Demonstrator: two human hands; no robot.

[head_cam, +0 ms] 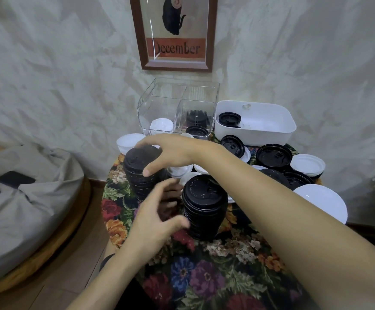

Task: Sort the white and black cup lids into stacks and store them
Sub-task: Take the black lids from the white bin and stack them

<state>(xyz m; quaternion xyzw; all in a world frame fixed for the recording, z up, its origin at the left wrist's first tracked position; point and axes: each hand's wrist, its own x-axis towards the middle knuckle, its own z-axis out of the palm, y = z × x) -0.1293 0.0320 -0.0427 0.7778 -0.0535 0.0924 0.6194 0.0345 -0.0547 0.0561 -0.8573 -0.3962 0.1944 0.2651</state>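
Note:
Two tall stacks of black lids stand on the floral table. My right hand [170, 153] reaches across and grips the top of the left black stack [137, 175], fingers over its top and thumb on its side. My left hand [157, 211] hovers with fingers spread between that stack and the right black stack [204, 206], holding nothing. Loose black lids [273, 156] and white lids [307, 164] lie on the right. A short white lid stack [128, 142] sits behind the left black stack.
A clear two-compartment container [146, 104] at the back holds a white lid [161, 125] on its left and black lids [197, 118] on its right. A white bin [267, 128] beside it holds one black lid. A grey beanbag [25, 198] lies left of the table.

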